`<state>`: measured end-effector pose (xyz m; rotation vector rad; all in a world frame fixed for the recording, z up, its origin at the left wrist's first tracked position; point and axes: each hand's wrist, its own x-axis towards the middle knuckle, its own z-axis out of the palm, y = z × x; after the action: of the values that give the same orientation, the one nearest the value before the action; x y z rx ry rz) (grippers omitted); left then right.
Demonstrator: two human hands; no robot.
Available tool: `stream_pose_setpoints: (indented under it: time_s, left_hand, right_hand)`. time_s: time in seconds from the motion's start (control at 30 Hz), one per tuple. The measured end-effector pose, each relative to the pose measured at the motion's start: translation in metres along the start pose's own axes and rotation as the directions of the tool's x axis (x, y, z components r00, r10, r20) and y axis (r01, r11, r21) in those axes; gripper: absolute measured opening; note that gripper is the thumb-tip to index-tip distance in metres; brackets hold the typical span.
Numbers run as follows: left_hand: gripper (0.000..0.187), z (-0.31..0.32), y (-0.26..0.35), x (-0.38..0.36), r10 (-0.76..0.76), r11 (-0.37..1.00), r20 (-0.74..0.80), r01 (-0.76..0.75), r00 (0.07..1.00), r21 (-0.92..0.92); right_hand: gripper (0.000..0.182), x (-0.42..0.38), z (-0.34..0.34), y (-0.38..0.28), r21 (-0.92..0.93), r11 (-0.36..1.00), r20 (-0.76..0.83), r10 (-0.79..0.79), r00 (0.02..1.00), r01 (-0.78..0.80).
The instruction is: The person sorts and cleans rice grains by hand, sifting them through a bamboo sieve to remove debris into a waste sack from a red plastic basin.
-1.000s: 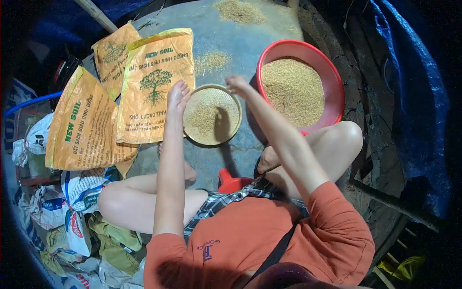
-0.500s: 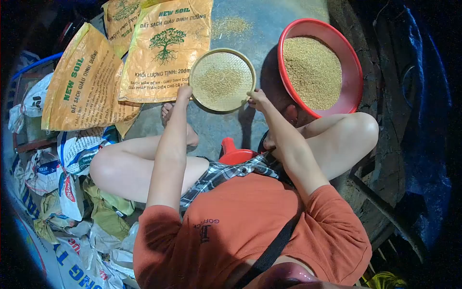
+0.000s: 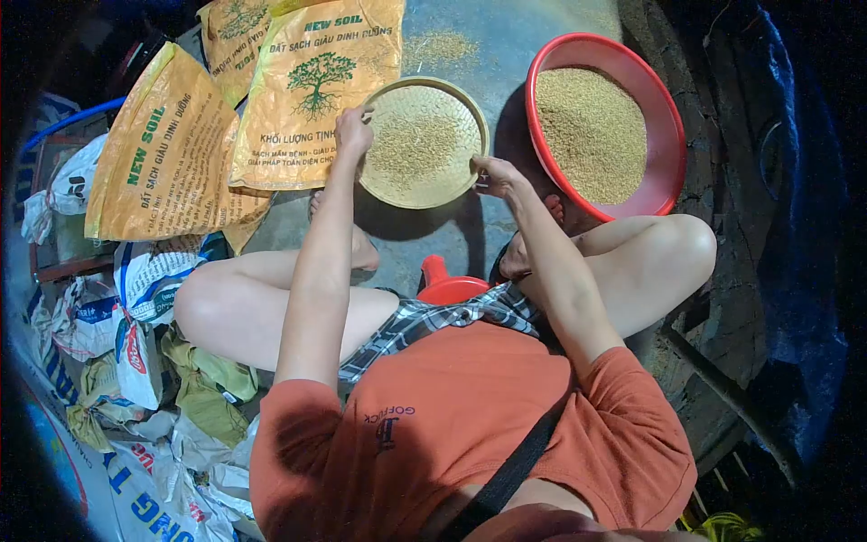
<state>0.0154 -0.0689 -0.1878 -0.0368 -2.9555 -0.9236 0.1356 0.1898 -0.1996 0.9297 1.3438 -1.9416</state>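
Observation:
Between my hands is a round woven tray point(image 3: 417, 185), with grain point(image 3: 417, 140) spread thinly over its middle. My left hand point(image 3: 354, 132) is closed on the tray's left rim, its fingers at the upper left edge. On the lower right rim, my right hand point(image 3: 496, 175) grips with thumb and fingers. The tray is above the floor and casts a shadow below it. To its right stands a red basin point(image 3: 669, 181) with a large heap of grain point(image 3: 591, 135).
Orange printed sacks point(image 3: 316, 90) lie left of the tray. Some grain point(image 3: 442, 50) is scattered on the floor point(image 3: 488, 27) beyond it. A red plastic object point(image 3: 447, 286) sits between my legs. Crumpled bags point(image 3: 135, 361) are piled at the left, and a pole point(image 3: 722, 393) lies at the right.
My left hand has moved up along the tray's rim. The tray has shifted slightly up and right, with its grain still on it.

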Motion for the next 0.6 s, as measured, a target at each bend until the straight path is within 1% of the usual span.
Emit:
stream_pose_setpoints:
  time_s: [0.07, 0.1, 0.17, 0.2, 0.23, 0.27, 0.3, 0.33, 0.37, 0.4, 0.47, 0.5, 0.53, 0.57, 0.6]
  left_hand:
    - [0.028, -0.008, 0.007, -0.001, 0.231, 0.973, 0.036, -0.231, 0.972, -0.02]
    - [0.028, -0.009, 0.009, -0.002, 0.235, 0.972, 0.035, -0.234, 0.971, -0.019]
    - [0.028, -0.012, 0.013, -0.006, 0.31, 0.947, 0.063, -0.314, 0.949, 0.066]
    - [0.028, -0.013, 0.016, -0.007, 0.314, 0.946, 0.063, -0.318, 0.947, 0.068]
    - [0.026, -0.014, 0.019, -0.008, 0.323, 0.944, 0.031, -0.324, 0.946, 0.064]
    - [0.024, -0.015, 0.022, -0.008, 0.331, 0.942, 0.0, -0.33, 0.944, 0.062]
    - [0.024, -0.015, 0.023, -0.008, 0.332, 0.941, 0.0, -0.332, 0.943, 0.066]
    - [0.022, -0.016, 0.024, -0.007, 0.364, 0.929, -0.027, -0.362, 0.931, 0.076]
    - [0.02, -0.017, 0.025, -0.005, 0.396, 0.917, -0.054, -0.39, 0.917, 0.086]
    - [0.02, -0.018, 0.025, -0.001, 0.396, 0.916, -0.057, -0.391, 0.916, 0.09]
    - [0.016, -0.019, 0.023, 0.006, 0.433, 0.9, -0.029, -0.431, 0.901, 0.06]
    - [0.016, -0.024, 0.029, 0.007, 0.433, 0.9, -0.032, -0.431, 0.901, 0.06]
    - [0.014, -0.035, 0.042, 0.01, 0.307, 0.949, -0.019, -0.308, 0.951, -0.073]
    - [0.012, -0.047, 0.054, 0.013, 0.179, 0.964, 0.014, -0.172, 0.984, -0.203]
    - [0.012, -0.063, 0.065, 0.017, 0.179, 0.964, 0.013, -0.172, 0.984, -0.204]
  right_hand:
    - [0.011, -0.001, 0.0, -0.009, 0.02, 1.0, 0.053, -0.015, 0.998, 0.014]
    - [0.012, 0.003, -0.001, -0.01, 0.058, 0.998, 0.146, -0.038, 0.989, 0.03]
    - [0.012, 0.008, -0.004, -0.011, 0.073, 0.996, 0.155, -0.054, 0.986, 0.043]
    - [0.011, 0.008, -0.004, -0.013, 0.085, 0.995, 0.165, -0.068, 0.984, 0.055]
    - [0.011, 0.007, -0.005, -0.015, 0.129, 0.991, 0.212, -0.067, 0.975, 0.04]
    - [0.011, 0.007, -0.005, -0.017, 0.132, 0.99, 0.214, -0.07, 0.974, 0.042]
    - [0.011, 0.006, -0.004, -0.02, 0.142, 0.988, 0.247, -0.09, 0.965, 0.055]
    - [0.012, 0.005, -0.003, -0.022, 0.152, 0.986, 0.279, -0.108, 0.954, 0.067]
    - [0.014, 0.004, -0.001, -0.023, 0.134, 0.986, 0.26, -0.136, 0.956, 0.104]
    - [0.014, 0.004, -0.001, -0.026, 0.133, 0.985, 0.264, -0.138, 0.955, 0.106]
    - [0.015, 0.002, 0.0, -0.031, 0.152, 0.983, 0.325, -0.15, 0.934, 0.105]
    - [0.015, -0.001, 0.001, -0.034, 0.15, 0.983, 0.326, -0.152, 0.933, 0.107]
    - [0.015, -0.004, 0.002, -0.036, 0.185, 0.976, 0.328, -0.169, 0.93, 0.112]
    - [0.015, -0.007, 0.003, -0.039, 0.221, 0.968, 0.329, -0.185, 0.926, 0.115]
    - [0.015, -0.008, 0.002, -0.041, 0.22, 0.969, 0.329, -0.185, 0.926, 0.116]
